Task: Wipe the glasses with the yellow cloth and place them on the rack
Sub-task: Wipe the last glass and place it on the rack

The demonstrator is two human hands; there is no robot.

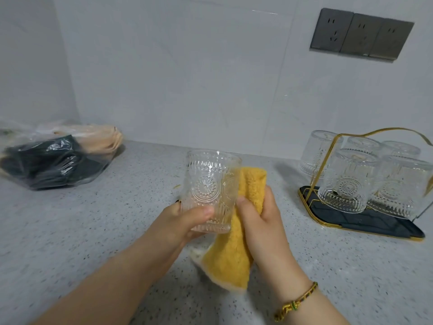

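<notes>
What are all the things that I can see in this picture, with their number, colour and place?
glass: 1, clear, upright in left hand
racked glasses: 5, clear, upside down on rack
rack: 1, gold wire with dark tray, on counter, right
cloth: 1, yellow, in right hand, beside glass
bag: 1, clear plastic with dark and beige contents, on counter, left
sockets: 3, grey, on wall, upper right
counter: 1, grey speckled, below
wall: 1, white, behind counter
bracelet: 1, gold and green, right wrist
left hand: 1, grips glass
right hand: 1, grips cloth
</notes>
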